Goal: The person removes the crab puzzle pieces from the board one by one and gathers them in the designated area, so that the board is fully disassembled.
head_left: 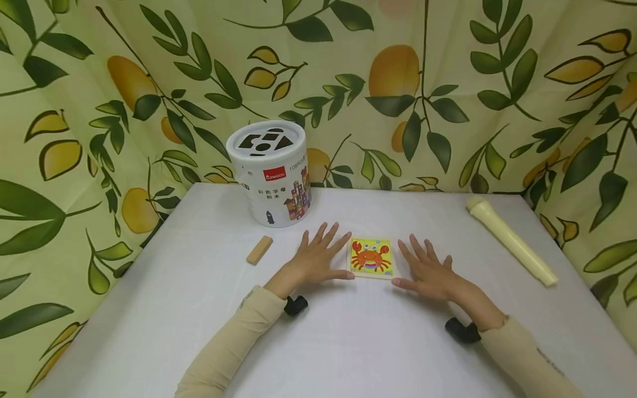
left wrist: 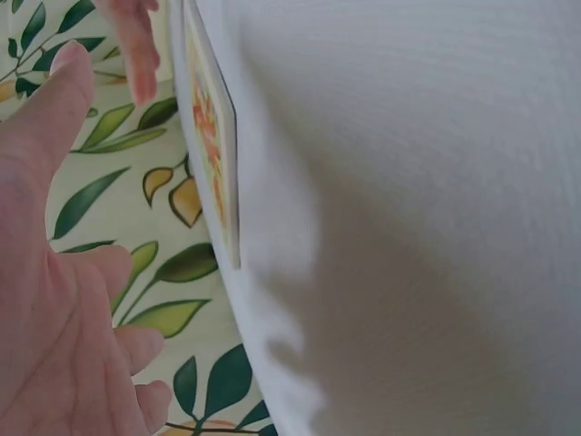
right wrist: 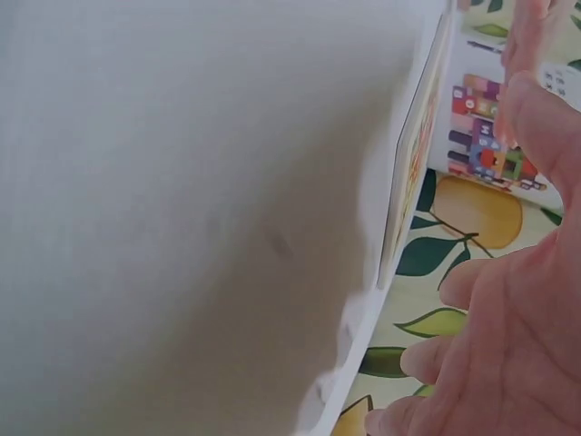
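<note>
Left hand [head_left: 317, 262] and right hand [head_left: 431, 277], fingers spread, empty, flank a crab tile [head_left: 371, 257] (lying flat) that an uneven nudge could skew.

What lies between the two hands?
In the head view, the crab picture lies on the table between the left hand and the right hand.

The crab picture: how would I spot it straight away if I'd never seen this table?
On the white table, look between the left hand and the right hand. The flat, square crab picture lies there. Its red-orange and yellow colours set it apart from the plain wooden block and the cream microphone-shaped object.
</note>
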The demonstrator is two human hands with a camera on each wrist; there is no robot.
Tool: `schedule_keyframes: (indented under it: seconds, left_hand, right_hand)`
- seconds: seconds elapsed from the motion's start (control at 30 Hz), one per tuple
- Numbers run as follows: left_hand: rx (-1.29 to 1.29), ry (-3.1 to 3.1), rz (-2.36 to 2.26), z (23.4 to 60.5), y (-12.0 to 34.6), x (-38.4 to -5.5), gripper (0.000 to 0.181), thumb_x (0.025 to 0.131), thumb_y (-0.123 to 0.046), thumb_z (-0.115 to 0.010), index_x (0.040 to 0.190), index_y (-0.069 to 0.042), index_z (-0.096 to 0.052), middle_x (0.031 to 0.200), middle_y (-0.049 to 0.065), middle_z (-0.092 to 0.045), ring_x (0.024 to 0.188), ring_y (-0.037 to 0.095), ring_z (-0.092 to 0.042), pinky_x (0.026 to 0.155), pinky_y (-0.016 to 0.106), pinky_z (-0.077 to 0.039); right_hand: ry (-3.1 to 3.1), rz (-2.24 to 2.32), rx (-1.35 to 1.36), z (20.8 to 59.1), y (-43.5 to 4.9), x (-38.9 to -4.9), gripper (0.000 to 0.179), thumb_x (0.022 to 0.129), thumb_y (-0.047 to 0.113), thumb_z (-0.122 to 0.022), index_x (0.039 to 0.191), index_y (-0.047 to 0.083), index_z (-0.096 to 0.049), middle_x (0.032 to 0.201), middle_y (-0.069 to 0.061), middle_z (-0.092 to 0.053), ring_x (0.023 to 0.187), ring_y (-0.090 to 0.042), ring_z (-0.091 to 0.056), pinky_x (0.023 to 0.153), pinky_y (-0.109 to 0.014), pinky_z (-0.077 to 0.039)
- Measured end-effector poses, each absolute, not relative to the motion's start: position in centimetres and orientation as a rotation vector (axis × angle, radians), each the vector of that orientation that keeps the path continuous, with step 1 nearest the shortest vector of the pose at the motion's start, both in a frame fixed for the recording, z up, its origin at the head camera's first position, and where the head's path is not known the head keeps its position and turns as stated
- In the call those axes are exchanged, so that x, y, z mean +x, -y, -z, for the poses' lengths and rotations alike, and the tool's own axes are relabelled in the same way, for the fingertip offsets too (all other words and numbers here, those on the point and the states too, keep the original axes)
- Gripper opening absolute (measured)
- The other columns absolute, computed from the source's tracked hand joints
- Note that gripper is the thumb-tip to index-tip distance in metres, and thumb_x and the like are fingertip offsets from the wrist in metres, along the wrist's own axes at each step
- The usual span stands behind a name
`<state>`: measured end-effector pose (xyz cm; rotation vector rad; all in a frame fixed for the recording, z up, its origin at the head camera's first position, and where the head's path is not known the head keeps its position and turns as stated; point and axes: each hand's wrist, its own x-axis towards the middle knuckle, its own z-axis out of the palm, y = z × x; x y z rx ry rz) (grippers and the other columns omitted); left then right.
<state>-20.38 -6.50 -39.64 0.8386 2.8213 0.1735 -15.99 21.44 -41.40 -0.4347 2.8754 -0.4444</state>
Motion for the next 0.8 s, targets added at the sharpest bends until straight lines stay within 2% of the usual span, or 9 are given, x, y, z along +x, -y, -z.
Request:
schedule_keyframes:
  seconds: [0.23, 0.6, 0.8]
  left_hand:
    - [0.818, -2.811, -0.137, 39.8, 6.5, -20.3, 0.094, 0.074, -0.077, -0.045, 0.147, -0.036, -0.002, 0.156, 0.003, 0.007, 0.143, 0.029, 0.009, 0.110, 0.060, -0.001]
    - [0.844, -2.816, -0.114, 39.9, 6.4, -20.5, 0.091, 0.075, -0.075, -0.046, 0.147, -0.035, -0.007, 0.156, 0.005, 0.002, 0.143, 0.030, 0.006, 0.109, 0.062, 0.001]
    - [0.824, -2.827, -0.111, 39.7, 6.7, -21.1, 0.089, 0.077, -0.074, -0.045, 0.147, -0.037, -0.005, 0.156, 0.004, 0.006, 0.143, 0.029, 0.007, 0.109, 0.062, 0.001]
  right_hand:
    - [-2.866, 0.422, -0.412, 41.9, -21.8, -15.8, 0.096, 0.080, 0.068, -0.047, 0.149, 0.014, -0.008, 0.153, -0.022, 0.001, 0.134, -0.055, 0.002, 0.087, -0.082, -0.001]
    - [-2.830, 0.411, -0.331, 41.7, -22.7, -16.4, 0.098, 0.081, 0.067, -0.047, 0.148, 0.009, -0.008, 0.152, -0.026, 0.001, 0.133, -0.056, 0.001, 0.086, -0.083, -0.001]
    - [-2.845, 0.381, -0.344, 41.0, -22.6, -17.7, 0.091, 0.086, 0.065, -0.041, 0.149, 0.010, -0.005, 0.152, -0.026, 0.001, 0.134, -0.055, 0.001, 0.087, -0.082, -0.004]
